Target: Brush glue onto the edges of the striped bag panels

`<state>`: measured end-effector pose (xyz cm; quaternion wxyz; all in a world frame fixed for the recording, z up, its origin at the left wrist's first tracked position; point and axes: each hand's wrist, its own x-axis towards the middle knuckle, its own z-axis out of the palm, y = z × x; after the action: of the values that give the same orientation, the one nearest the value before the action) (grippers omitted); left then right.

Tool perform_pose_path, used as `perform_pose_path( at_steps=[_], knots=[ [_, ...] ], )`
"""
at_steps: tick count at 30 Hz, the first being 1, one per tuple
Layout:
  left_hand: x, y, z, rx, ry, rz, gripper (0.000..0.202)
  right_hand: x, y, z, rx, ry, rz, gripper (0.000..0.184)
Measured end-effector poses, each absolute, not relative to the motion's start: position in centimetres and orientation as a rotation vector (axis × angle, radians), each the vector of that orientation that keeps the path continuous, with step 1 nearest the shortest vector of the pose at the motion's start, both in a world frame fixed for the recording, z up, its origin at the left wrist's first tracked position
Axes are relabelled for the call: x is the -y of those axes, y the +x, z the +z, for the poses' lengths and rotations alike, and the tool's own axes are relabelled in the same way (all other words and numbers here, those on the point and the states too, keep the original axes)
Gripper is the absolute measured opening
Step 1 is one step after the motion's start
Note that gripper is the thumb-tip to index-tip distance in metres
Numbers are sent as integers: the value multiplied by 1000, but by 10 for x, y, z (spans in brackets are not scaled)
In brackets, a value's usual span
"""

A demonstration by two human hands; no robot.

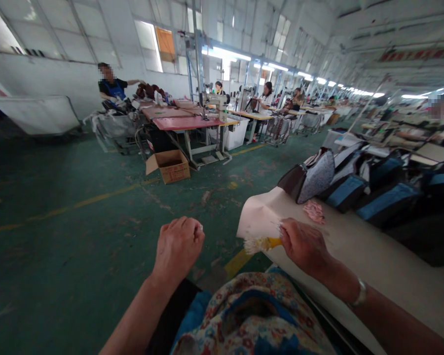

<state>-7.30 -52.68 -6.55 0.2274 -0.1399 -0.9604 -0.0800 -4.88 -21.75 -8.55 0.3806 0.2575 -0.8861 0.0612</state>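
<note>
My right hand (303, 246) is closed round the yellow handle of a brush (259, 245). Its pale, clumped bristles point left, past the near edge of a beige sheet-covered table (370, 256). My left hand (181, 249) is raised over the floor in a fist, away from the table; whether anything is inside the fingers is hidden. Beyond my right hand lies a small pile of pink pieces (314, 212). Behind it a grey speckled panel on a dark bag (318, 175) leans against a row of dark and blue bag pieces (387, 202).
An open cardboard box (175, 170) sits on the green floor ahead. Past it is a red-topped sewing table (185, 123) with a sewing machine (216, 103). A co-worker (113, 88) stands at the left near a white cart (37, 116). Other people sit along the line of machines.
</note>
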Motion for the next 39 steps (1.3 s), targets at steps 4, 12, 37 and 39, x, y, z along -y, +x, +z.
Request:
perform_pose_path(
  at_steps=[4,12,37,39],
  knots=[
    [517,-71,-69,2676,-359,-108,26,220,-50,-75,2218,687,155,12],
    [509,-68,-82,2616,-414,-567,29,229,-53,-66,2254,573,258,12],
    [481,-34,-1,2349,-1103,-1122,22,234,-50,-91,2449,628,1501,23],
    [480,-36,1,2355,-1214,-1030,21,234,-50,-93,2459,625,1493,21]
  ],
)
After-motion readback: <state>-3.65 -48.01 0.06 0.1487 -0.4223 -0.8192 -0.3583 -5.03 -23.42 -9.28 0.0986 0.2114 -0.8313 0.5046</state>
